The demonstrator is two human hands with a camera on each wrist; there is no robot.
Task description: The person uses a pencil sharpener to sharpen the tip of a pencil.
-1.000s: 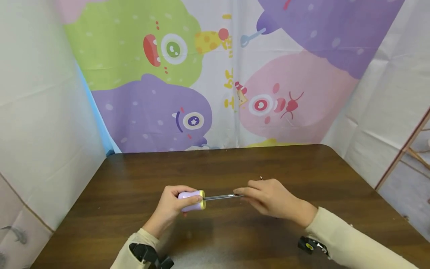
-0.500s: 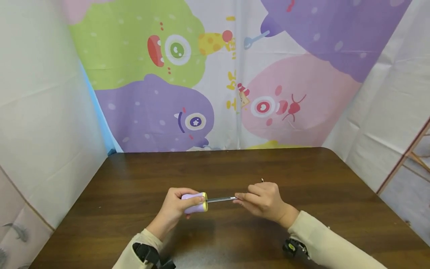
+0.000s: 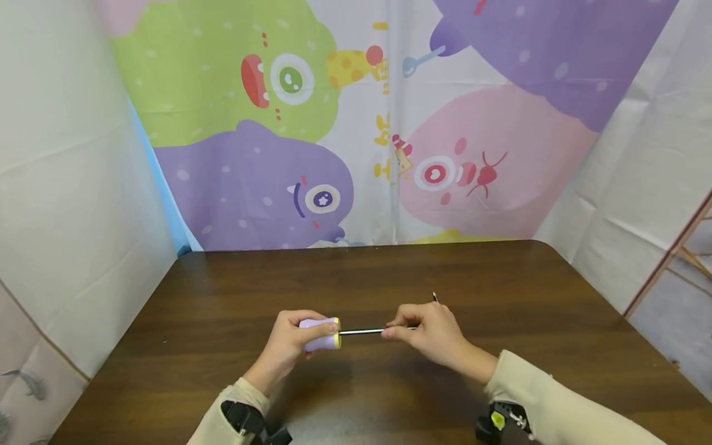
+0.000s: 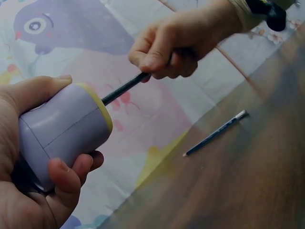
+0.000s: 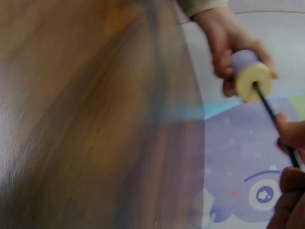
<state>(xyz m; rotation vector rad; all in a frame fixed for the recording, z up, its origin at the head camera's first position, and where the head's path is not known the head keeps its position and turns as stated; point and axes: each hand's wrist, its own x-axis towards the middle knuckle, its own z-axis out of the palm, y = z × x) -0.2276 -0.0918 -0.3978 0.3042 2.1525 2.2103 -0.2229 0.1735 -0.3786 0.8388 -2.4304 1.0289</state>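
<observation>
My left hand [image 3: 286, 340] grips a lavender pencil sharpener [image 3: 319, 334] with a yellow rim, thumb along its top side and fingers beneath. A dark pencil [image 3: 361, 332] runs from the hole in the sharpener's yellow face, seen in the right wrist view, across to my right hand [image 3: 436, 330]. Thumb and fingers of that hand pinch the pencil, whose far end is mostly covered by them. Both things are held up above the table. In the left wrist view the sharpener [image 4: 66, 133] fills the left palm and the pencil [image 4: 125, 88] slants up to the right fingertips.
A second dark pencil [image 4: 217, 132] lies on the brown wooden table [image 3: 233, 290]; in the head view only its tip [image 3: 435, 297] shows behind the right hand. A cartoon-printed cloth [image 3: 367, 204] hangs at the table's back edge, with pale cloths at both sides.
The right hand first shifted left along the pencil, then turned over, its fingers now curled round the pencil in a different grip. The left hand and the sharpener have stayed nearly still.
</observation>
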